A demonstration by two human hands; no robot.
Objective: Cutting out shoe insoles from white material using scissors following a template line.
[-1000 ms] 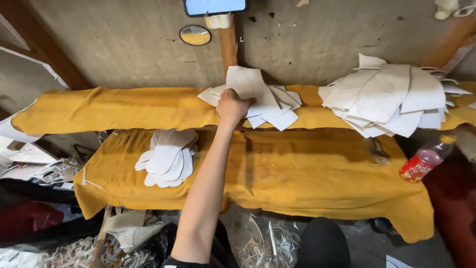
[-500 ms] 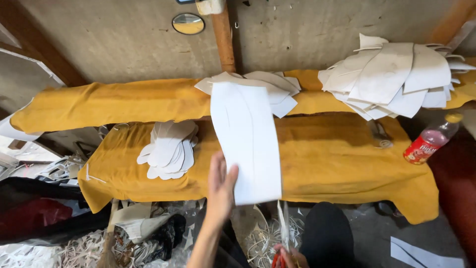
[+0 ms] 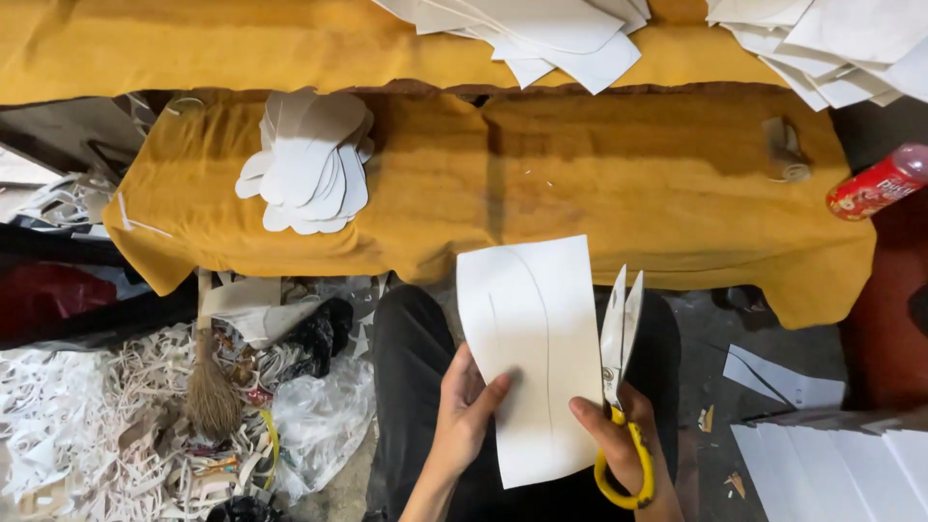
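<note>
While I look down over my lap, my left hand [image 3: 464, 411] grips the near left edge of a white sheet [image 3: 534, 353] marked with a curved pencil line, thumb lying across its face. My right hand [image 3: 619, 440] pinches the sheet's near right edge and is also closed around the yellow handles of a pair of scissors [image 3: 619, 367], whose blades point away from me, slightly parted, just beside the sheet's right edge. The sheet hangs in front of me, near the edge of the surface [image 3: 599, 184] draped in mustard cloth. On that surface to the far left lies a stack of cut white shapes [image 3: 309, 159]; loose white sheets [image 3: 541, 34] lie farther off. A red bottle [image 3: 875, 184] lies at the right. Paper scraps [image 3: 87, 425] and a small broom [image 3: 208, 391] cover the floor on my left.
</note>
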